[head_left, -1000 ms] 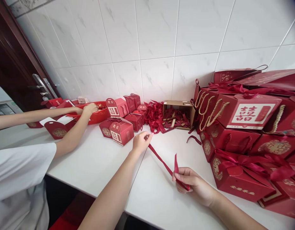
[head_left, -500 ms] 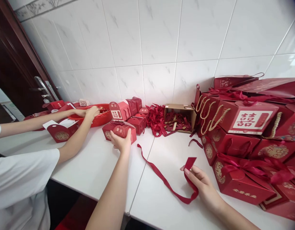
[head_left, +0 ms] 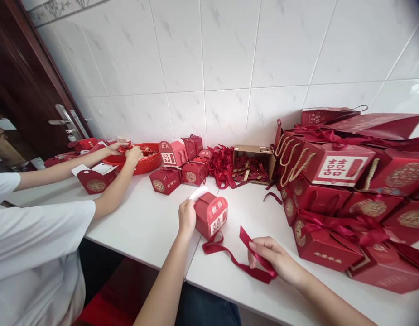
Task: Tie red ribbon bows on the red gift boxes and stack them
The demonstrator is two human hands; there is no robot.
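Near the middle of the white table, my left hand (head_left: 187, 218) grips the left side of a small red box (head_left: 209, 213) with white and gold markings. The box's curved top flaps stand up. To its right, my right hand (head_left: 268, 256) pinches a dark red ribbon (head_left: 245, 237) near one end. The rest of the ribbon curls over the table, and its far end lies by the front of the box.
Stacked red gift boxes (head_left: 341, 167) fill the right side. Behind are a cardboard box (head_left: 272, 165) of ribbon pieces, a ribbon pile (head_left: 222, 167) and small boxes (head_left: 165, 180). At left, a person's hands reach into a red basin (head_left: 144, 166) beside an open box (head_left: 95, 180).
My left hand has brought a small box from the group at the back toward the front middle. My right hand, still pinching the ribbon, has moved slightly left.
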